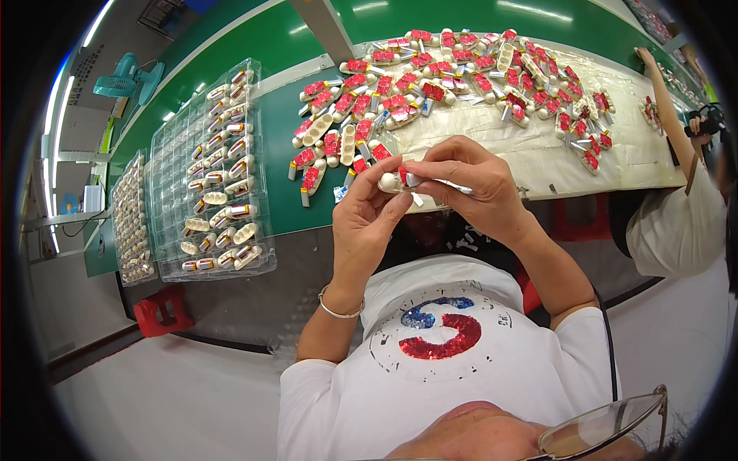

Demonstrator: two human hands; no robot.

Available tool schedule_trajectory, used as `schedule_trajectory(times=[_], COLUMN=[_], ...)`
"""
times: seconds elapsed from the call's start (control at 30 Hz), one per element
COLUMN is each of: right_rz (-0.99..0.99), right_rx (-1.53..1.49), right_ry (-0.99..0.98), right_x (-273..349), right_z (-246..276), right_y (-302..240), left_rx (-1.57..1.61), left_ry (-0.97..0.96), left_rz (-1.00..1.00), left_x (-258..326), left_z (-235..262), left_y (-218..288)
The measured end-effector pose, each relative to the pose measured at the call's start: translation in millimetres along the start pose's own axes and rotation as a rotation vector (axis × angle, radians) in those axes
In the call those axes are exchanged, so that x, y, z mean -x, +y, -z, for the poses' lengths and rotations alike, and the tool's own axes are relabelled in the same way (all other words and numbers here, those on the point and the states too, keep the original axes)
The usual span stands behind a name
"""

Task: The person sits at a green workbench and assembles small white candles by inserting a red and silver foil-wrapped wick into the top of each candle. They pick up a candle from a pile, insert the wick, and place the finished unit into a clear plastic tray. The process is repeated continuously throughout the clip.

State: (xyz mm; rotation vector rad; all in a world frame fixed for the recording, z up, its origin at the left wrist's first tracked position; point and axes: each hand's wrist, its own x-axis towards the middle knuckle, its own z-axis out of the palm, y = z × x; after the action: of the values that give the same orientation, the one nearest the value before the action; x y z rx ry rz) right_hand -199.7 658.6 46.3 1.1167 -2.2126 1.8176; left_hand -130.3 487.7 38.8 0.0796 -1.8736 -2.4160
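Green workbench (292, 46) bearing a heap of unsorted red-and-white plastic pieces (461, 73). Both hands, left hand (369, 219) and right hand (469, 180), pinching one small white oval piece (393, 182). Filling clear plastic compartment tray (211, 173), partly loaded.

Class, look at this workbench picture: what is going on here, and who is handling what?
A person holds one small cream plastic part with a red insert between the left hand and right hand, above the green bench. A heap of like red-and-cream parts lies ahead; clear plastic trays partly filled with parts sit to the left. Another person's arm reaches the bench at right.
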Motion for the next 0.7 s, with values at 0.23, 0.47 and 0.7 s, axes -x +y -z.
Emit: schedule_trajectory(times=[0.23, 0.47, 0.7], right_rz=[-0.042, 0.018, -0.002], right_rx=[-0.008, 0.045, 0.024], right_ry=[-0.03, -0.046, -0.026], right_x=[2.2, 5.0, 5.4], right_z=[-3.4, -4.9, -10.6], right_y=[-0.9, 1.4, 5.1], left_rx=[-0.039, -0.07, 0.009], left_ry=[0.026, 0.024, 0.063], left_rz=[-0.031, -0.022, 0.041], left_x=[8.8, 9.4, 0.2], left_z=[-1.6, -1.7, 2.2], left_y=[4.0, 7.8, 1.3])
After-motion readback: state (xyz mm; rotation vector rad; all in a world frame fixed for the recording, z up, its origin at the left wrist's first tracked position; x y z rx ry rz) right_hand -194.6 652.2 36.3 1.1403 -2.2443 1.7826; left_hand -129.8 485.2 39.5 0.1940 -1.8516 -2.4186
